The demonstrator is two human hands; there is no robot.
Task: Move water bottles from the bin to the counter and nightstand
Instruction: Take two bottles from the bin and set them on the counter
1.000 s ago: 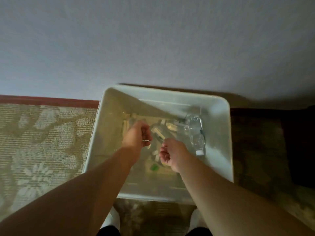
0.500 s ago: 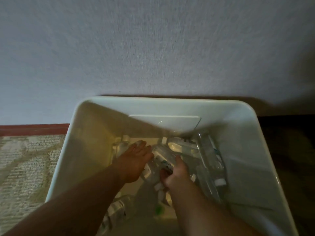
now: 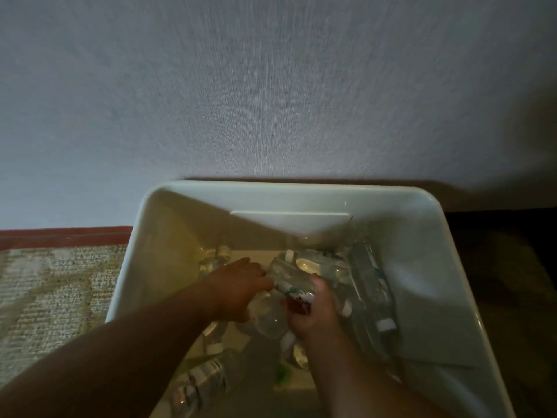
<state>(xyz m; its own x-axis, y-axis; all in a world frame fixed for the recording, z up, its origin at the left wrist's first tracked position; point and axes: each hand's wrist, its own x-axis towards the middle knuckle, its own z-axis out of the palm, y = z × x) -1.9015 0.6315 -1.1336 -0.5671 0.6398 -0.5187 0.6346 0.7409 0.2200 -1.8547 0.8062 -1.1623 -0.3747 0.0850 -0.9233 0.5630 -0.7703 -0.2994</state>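
Both hands reach down into the bin [image 3: 422, 267], which stands on the carpet [image 3: 54, 285] against the wall [image 3: 271, 86]. The right hand [image 3: 313, 315] has its fingers curled round a clear bottle [image 3: 289, 282] at the bin's middle. The left hand [image 3: 238, 288] lies on the same heap, touching that bottle; whether its fingers grip anything cannot be told. More bottles [image 3: 370, 285] lie along the bin's right wall and near its front [image 3: 205, 378].
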